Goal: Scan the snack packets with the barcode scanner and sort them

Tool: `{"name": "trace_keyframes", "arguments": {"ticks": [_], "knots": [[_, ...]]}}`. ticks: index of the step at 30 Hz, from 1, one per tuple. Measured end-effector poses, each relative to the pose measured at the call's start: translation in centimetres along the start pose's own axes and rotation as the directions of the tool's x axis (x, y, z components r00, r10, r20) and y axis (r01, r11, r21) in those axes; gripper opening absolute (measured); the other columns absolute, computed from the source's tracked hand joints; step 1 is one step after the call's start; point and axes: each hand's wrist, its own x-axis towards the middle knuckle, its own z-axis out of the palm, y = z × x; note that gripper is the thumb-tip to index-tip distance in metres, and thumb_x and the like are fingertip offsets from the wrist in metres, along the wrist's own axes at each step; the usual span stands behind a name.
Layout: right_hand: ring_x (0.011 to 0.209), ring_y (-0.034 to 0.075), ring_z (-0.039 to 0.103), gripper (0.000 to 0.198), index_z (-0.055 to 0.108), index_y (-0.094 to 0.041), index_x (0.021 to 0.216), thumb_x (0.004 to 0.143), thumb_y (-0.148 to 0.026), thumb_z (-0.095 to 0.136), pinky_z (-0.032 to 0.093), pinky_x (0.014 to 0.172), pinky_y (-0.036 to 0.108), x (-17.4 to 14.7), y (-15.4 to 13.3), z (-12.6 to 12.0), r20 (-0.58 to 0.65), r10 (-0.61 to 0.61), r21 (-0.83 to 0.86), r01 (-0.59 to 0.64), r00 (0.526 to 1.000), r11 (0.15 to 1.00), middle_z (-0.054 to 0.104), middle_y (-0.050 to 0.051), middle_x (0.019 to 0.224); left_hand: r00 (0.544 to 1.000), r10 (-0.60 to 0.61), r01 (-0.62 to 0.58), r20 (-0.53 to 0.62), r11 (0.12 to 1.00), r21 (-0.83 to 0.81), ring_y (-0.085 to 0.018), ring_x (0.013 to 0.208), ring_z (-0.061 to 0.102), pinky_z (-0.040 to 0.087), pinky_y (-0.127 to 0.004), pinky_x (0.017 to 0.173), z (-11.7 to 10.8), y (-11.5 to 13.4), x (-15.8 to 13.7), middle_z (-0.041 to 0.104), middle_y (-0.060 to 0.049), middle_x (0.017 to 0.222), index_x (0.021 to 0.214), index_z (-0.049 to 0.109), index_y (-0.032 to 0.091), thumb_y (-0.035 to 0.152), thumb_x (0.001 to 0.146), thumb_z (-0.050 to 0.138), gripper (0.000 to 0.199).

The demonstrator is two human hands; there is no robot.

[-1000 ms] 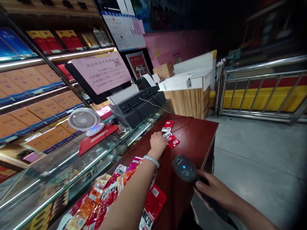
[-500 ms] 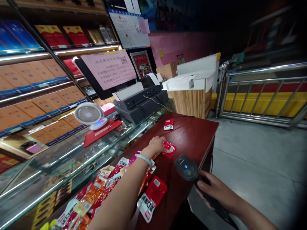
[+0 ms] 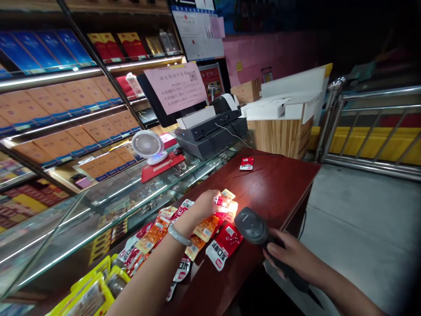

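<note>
My left hand [image 3: 206, 206], with a pale bangle at the wrist, is closed on a small red snack packet [image 3: 227, 210]. A bright glow falls on that packet. My right hand [image 3: 289, 252] grips a black barcode scanner [image 3: 252, 226], its head turned toward the packet and close to it. Just below lies a larger red and white snack packet [image 3: 224, 245] flat on the brown table [image 3: 279, 184]. Orange packets [image 3: 206, 228] lie under and beside my left hand. Farther back sits one more red packet [image 3: 246, 164].
Yellow packs [image 3: 95, 292] lie at the near left. A glass display counter [image 3: 112, 210] runs along the table's left side, bearing a small white fan [image 3: 148, 145] and a dark printer-like machine [image 3: 210, 136]. Steel railing [image 3: 371, 162] stands at the right.
The view has shifted, so the surroundings sit farther right. The scanner is now nearer the packet in my left hand, and a bright light shows on that packet.
</note>
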Motion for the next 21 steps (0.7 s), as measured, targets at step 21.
{"name": "trace_keyframes", "arguments": {"ticks": [21], "knots": [[0.032, 0.007, 0.045, 0.061, 0.051, -0.019, 0.106, 0.077, -0.072, 0.062, 0.038, 0.032, 0.018, 8.9, -3.6, -6.6, -0.212, 0.048, 0.137, -0.019, 0.976, 0.990, 0.053, -0.010, 0.053, 0.964, -0.254, 0.256, -0.078, 0.967, 0.019, -0.025, 0.102, 0.066, 0.046, -0.029, 0.083, 4.3, 2.6, 20.3, 0.070, -0.016, 0.112, 0.109, 0.068, 0.013, 0.055, 0.085, 0.057, 0.049]]}}
